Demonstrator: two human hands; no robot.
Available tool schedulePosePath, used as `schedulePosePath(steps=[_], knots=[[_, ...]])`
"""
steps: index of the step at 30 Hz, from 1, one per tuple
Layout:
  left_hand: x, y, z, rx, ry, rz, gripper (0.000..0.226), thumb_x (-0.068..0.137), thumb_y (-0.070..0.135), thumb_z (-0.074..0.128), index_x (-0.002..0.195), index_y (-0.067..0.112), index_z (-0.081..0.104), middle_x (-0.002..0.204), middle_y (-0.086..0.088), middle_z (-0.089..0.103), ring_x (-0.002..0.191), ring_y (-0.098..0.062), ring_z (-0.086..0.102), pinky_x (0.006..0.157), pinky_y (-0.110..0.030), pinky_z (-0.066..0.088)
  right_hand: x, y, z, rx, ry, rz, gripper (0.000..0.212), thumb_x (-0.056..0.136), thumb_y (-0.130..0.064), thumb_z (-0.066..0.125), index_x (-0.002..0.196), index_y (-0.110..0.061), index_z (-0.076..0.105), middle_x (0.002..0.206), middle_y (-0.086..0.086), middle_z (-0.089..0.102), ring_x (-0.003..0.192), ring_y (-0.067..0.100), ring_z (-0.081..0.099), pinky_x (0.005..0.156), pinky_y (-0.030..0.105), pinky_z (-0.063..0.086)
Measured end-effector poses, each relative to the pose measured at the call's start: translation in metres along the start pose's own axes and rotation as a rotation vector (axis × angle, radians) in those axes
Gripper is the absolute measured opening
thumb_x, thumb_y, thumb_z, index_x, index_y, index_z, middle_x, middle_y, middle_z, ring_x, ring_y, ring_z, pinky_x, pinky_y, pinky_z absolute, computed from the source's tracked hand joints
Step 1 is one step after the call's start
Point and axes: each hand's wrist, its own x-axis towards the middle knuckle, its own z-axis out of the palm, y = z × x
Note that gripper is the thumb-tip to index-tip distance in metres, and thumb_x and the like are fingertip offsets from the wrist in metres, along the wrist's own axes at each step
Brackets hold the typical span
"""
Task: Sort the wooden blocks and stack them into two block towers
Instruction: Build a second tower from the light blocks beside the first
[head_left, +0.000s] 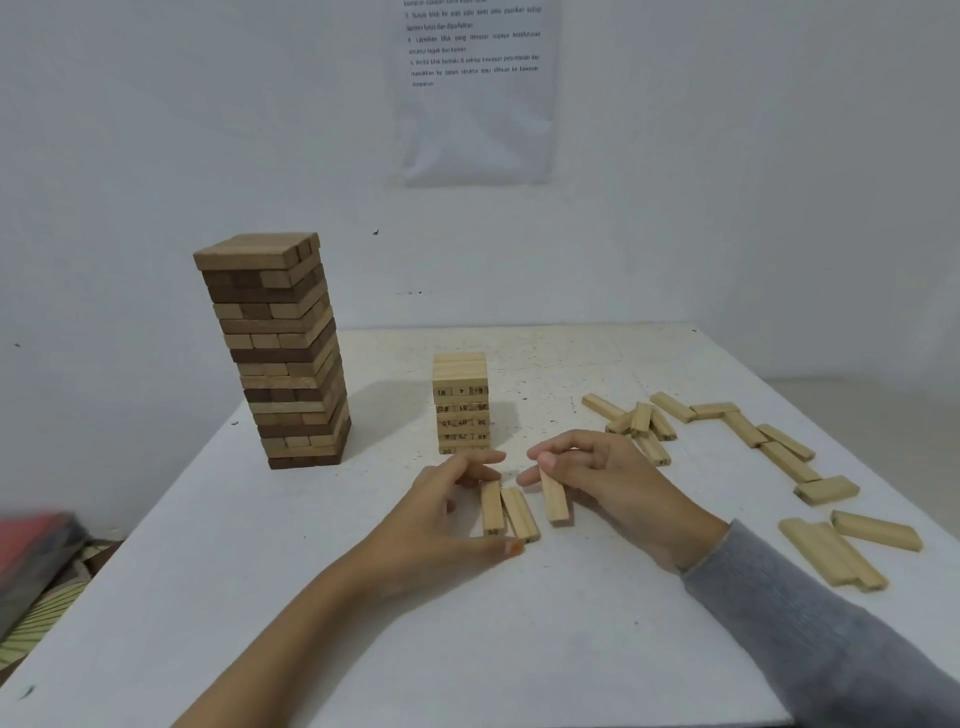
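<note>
Your right hand (597, 478) pinching pale block (555, 496); left hand (447, 499) pinching two blocks (506, 509). Light, stiff, smooth: grip long sides.

Person, two bare hands. We record the right arm in a grey ribbed knit sleeve (810, 623) reaching the wrist; the left forearm unsleeved. We note orange polish on the left hand (441, 514) thumbnail. No rings or watch visible.
</note>
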Motion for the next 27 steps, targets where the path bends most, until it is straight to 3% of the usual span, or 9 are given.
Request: schedulePosePath(steps=[2, 4, 7, 10, 12, 14, 16, 19, 27], knots=[[0.001, -0.001, -0.001, 0.024, 0.030, 0.049, 0.063, 0.069, 0.026, 0.085, 0.121, 0.042, 0.052, 0.117, 0.013, 0.057, 0.113, -0.001, 0.049, 0.077, -0.002, 0.033, 0.001, 0.002, 0.002, 0.011, 0.013, -0.004, 0.012, 0.089, -0.012, 0.067, 0.099, -0.008, 0.071, 0.093, 0.009, 0.075, 0.093, 0.023, 0.070, 0.088, 0.033, 0.056], [0.003, -0.001, -0.002, 0.056, 0.031, 0.076, 0.063, 0.069, 0.028, 0.085, 0.121, 0.040, 0.053, 0.113, 0.015, 0.061, 0.111, 0.001, 0.050, 0.079, -0.005, 0.033, 0.002, 0.007, 0.005, -0.144, 0.074, -0.063, 0.006, 0.083, -0.013, 0.074, 0.089, -0.014, 0.075, 0.085, 0.006, 0.071, 0.079, 0.019, 0.065, 0.082, 0.033, 0.058], [0.003, -0.002, -0.003, 0.090, 0.025, 0.098, 0.066, 0.067, 0.031, 0.086, 0.123, 0.038, 0.053, 0.113, 0.016, 0.063, 0.109, 0.005, 0.051, 0.079, -0.005, 0.034, 0.003, 0.012, 0.008, -0.490, 0.158, -0.188, 0.006, 0.080, -0.022, 0.078, 0.083, -0.021, 0.074, 0.082, -0.003, 0.065, 0.064, -0.001, 0.051, 0.065, 0.014, 0.047], [0.004, -0.002, -0.004, 0.104, 0.016, 0.104, 0.069, 0.067, 0.032, 0.086, 0.126, 0.038, 0.051, 0.115, 0.018, 0.062, 0.110, 0.007, 0.051, 0.079, -0.005, 0.034, 0.005, 0.010, 0.003, -0.374, 0.116, -0.155, 0.008, 0.087, -0.030, 0.071, 0.090, -0.023, 0.073, 0.082, -0.009, 0.065, 0.070, -0.001, 0.053, 0.071, 0.020, 0.050], [0.004, -0.004, -0.005, 0.106, -0.009, 0.089, 0.071, 0.068, 0.031, 0.085, 0.129, 0.038, 0.049, 0.118, 0.019, 0.060, 0.112, 0.008, 0.049, 0.081, -0.004, 0.034, 0.005, 0.007, -0.006, -0.270, -0.012, -0.050, 0.016, 0.086, -0.028, 0.072, 0.101, -0.031, 0.070, 0.093, -0.010, 0.065, 0.079, 0.005, 0.056, 0.078, 0.027, 0.053], [0.003, -0.005, -0.006, 0.107, -0.030, 0.079, 0.071, 0.071, 0.027, 0.084, 0.131, 0.038, 0.047, 0.121, 0.019, 0.059, 0.113, 0.009, 0.048, 0.082, -0.004, 0.033, 0.003, 0.004, -0.016, -0.412, -0.181, -0.020, 0.041, 0.081, -0.027, 0.077, 0.116, -0.041, 0.061, 0.111, -0.014, 0.062, 0.092, 0.006, 0.055, 0.081, 0.022, 0.049], [0.003, -0.005, -0.005, 0.091, -0.016, 0.079, 0.069, 0.072, 0.025, 0.084, 0.130, 0.037, 0.048, 0.119, 0.018, 0.060, 0.112, 0.008, 0.049, 0.081, -0.004, 0.033, -0.001, 0.003, -0.020, -0.561, -0.268, -0.059, 0.060, 0.076, -0.030, 0.080, 0.125, -0.049, 0.050, 0.117, -0.024, 0.058, 0.103, 0.004, 0.053, 0.084, 0.019, 0.046], [0.004, -0.006, -0.004, 0.076, 0.015, 0.083, 0.067, 0.070, 0.024, 0.085, 0.127, 0.036, 0.051, 0.115, 0.015, 0.063, 0.110, 0.005, 0.051, 0.080, -0.008, 0.035, -0.004, 0.005, -0.017, -0.571, -0.226, -0.117, 0.067, 0.074, -0.026, 0.082, 0.126, -0.050, 0.048, 0.114, -0.028, 0.058, 0.102, 0.000, 0.052, 0.084, 0.017, 0.046], [0.004, -0.008, -0.003, 0.090, 0.030, 0.105, 0.067, 0.069, 0.028, 0.086, 0.126, 0.035, 0.052, 0.112, 0.017, 0.066, 0.111, 0.002, 0.054, 0.079, -0.010, 0.036, -0.005, 0.006, -0.010, -0.499, -0.162, -0.197, 0.069, 0.069, -0.019, 0.086, 0.125, -0.041, 0.052, 0.108, -0.014, 0.064, 0.096, 0.005, 0.056, 0.086, 0.023, 0.050]])
